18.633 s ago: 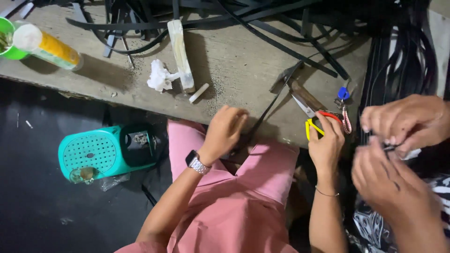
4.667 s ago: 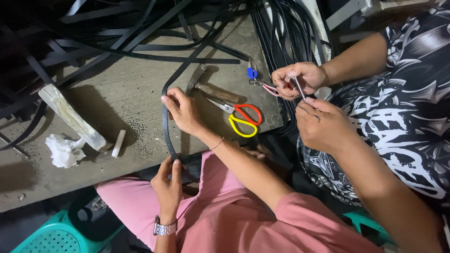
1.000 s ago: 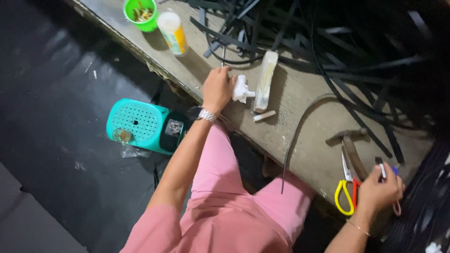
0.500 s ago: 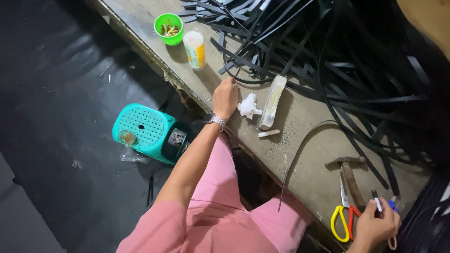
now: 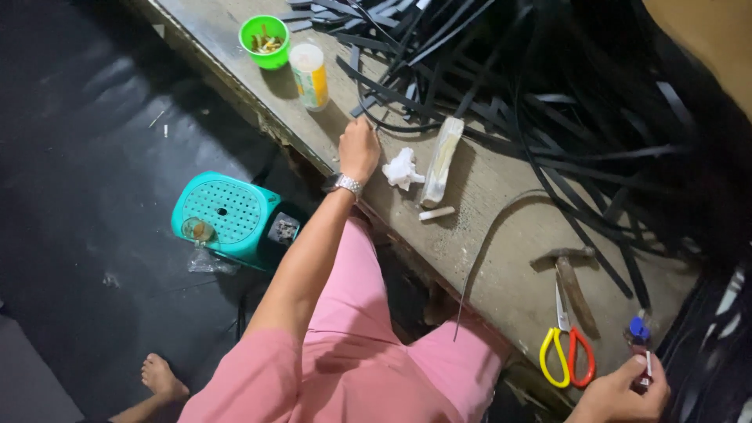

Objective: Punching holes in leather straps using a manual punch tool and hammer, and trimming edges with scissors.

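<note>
My left hand [image 5: 359, 149], with a metal watch on the wrist, reaches onto the wooden bench [image 5: 501, 270]. Its fingertips lie at the edge of a heap of black straps [image 5: 548, 86]; the back of the hand hides whether it grips one. A crumpled white tissue [image 5: 403, 168] and a pale wrapped block [image 5: 441, 160] lie just right of it. My right hand [image 5: 623, 389] is at the bottom right, closed on a small slim object beside a blue key tag [image 5: 640, 330]. Scissors with yellow and red handles [image 5: 565, 354] lie just left of that hand.
A hammer [image 5: 570, 276], a white chalk stick [image 5: 435, 212] and one long curved black strap [image 5: 486, 243] lie on the bench. A green cup [image 5: 265, 41] and a yellow-labelled bottle [image 5: 310, 74] stand at its far left. A teal stool [image 5: 227, 219] and a bare foot [image 5: 160, 376] are on the dark floor.
My left hand has shifted a little up and left, away from the tissue toward the straps. My right hand has dropped lower in the view with the small object in it.
</note>
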